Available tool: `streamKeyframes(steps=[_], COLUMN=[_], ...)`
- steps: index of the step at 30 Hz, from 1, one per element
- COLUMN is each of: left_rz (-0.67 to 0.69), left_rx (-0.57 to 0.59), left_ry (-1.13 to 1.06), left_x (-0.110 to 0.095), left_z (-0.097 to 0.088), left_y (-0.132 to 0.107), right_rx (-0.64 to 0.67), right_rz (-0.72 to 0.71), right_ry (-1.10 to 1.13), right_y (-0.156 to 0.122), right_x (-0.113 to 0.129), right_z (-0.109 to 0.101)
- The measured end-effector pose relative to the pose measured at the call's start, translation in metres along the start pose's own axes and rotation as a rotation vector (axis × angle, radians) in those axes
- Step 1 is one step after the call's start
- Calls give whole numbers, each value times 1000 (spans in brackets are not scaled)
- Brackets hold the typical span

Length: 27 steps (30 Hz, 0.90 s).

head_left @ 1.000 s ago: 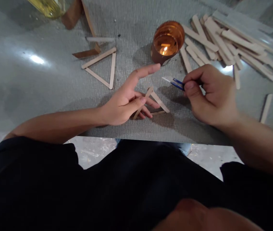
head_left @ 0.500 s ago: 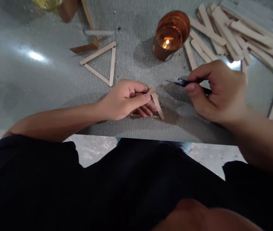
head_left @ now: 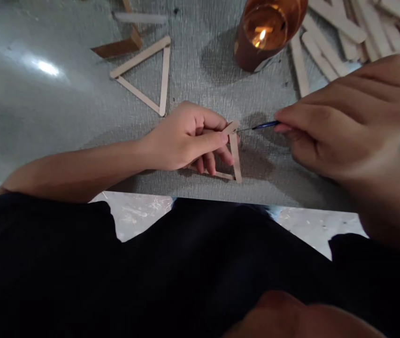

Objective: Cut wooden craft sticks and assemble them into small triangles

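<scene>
My left hand [head_left: 189,141] pinches the upper corner of a triangle of wooden craft sticks [head_left: 235,157] between thumb and fingers. The other fingers curl through the frame and hide part of it. In my right hand [head_left: 344,122] is a slim pointed tool [head_left: 265,125] with a blue body and a thin metal tip. That tip reaches the pinched corner, where two sticks overlap; whether it touches them I cannot tell. Most of the tool's handle is hidden inside my fingers.
A lit candle in a brown glass [head_left: 268,35] stands beyond my hands. Loose craft sticks [head_left: 372,28] are piled at the upper right. Another stick triangle [head_left: 165,80] lies at the left, near a folded brown strip [head_left: 117,48] and a whitish stick [head_left: 140,18].
My right hand has turned and moved the tool's tip left to the triangle's corner. The held triangle has shifted slightly right. The view has moved, so the candle appears higher and larger.
</scene>
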State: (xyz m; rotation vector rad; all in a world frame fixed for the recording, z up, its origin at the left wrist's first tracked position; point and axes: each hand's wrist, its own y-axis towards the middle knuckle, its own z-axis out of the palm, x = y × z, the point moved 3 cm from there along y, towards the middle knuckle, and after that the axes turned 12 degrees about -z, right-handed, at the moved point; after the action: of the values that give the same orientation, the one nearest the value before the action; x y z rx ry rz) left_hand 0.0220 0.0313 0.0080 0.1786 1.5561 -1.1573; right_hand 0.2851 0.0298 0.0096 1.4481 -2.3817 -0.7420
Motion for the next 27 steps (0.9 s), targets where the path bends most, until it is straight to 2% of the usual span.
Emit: streamKeyframes(steps=[7,9,12,14,21,27], left_rz=[-22,-32,-23,-2,70,58], left_rx=[12,10,33,56,137,188], left_ry=[-18,-28,-42,-60,-147,-150], left_x=[-3,-3,-2,-1,2,1], left_z=[-1,-1,-2,-2,0,3], left_y=[1,1,2,3,4,1], right_rx=[-156,-126,7,28,-113,-126], right_rz=[-123,-54,144,204,49,87], right_ry=[-13,39,137,214,333,558], right_y=[-8,-10,-12,-12,-4,2], right_x=[-4,-9,-18,-19,2,13], right_z=[0,3,11,14,13,13])
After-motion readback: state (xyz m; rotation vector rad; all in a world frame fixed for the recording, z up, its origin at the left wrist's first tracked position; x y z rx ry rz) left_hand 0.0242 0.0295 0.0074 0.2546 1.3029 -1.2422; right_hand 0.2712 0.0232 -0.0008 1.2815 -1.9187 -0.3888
